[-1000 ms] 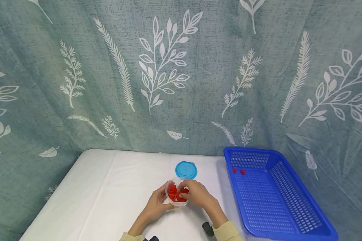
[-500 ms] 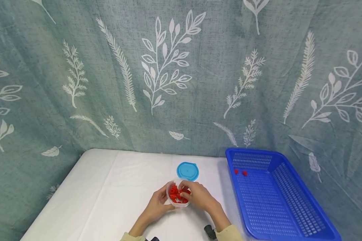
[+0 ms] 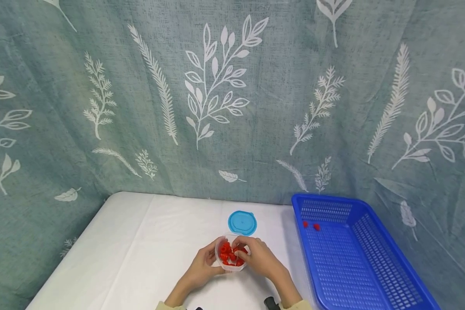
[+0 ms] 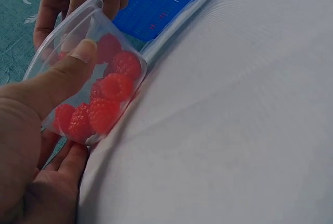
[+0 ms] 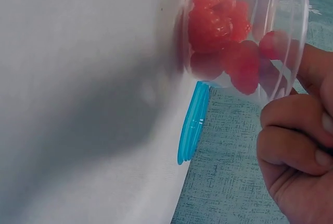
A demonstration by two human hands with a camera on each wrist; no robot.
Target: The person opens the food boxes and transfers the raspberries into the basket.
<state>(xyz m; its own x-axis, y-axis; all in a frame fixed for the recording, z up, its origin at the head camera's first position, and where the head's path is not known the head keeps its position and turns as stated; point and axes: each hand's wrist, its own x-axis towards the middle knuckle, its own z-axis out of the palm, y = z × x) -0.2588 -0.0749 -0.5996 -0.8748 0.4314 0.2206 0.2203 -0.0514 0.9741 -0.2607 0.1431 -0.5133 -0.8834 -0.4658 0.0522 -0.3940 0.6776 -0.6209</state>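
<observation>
In the head view my left hand (image 3: 202, 266) grips a small clear plastic tub (image 3: 238, 268) from its left side, thumb toward the near side. Several raspberries (image 3: 225, 248) lie inside; the left wrist view shows more raspberries (image 4: 104, 114) through the wall, with the thumb across it. My right hand (image 3: 261, 257) reaches over the right rim, thumb and forefinger down among the fruit. Through the wall in the right wrist view, a raspberry (image 5: 273, 44) sits at its fingertips, apart from the pile. The tub is tilted slightly toward me.
A round blue lid (image 3: 242, 222) lies just behind the tub on the white-covered table (image 3: 155, 249). To the right stands a blue plastic basket (image 3: 348, 267) with two raspberries (image 3: 316, 226) in its far left corner. A green patterned curtain (image 3: 255, 129) hangs behind the table.
The head view has shifted a little, so everything sits slightly lower and farther right. My left hand keeps its hold on the tub, and my right fingers stay inside it, moving only slightly.
</observation>
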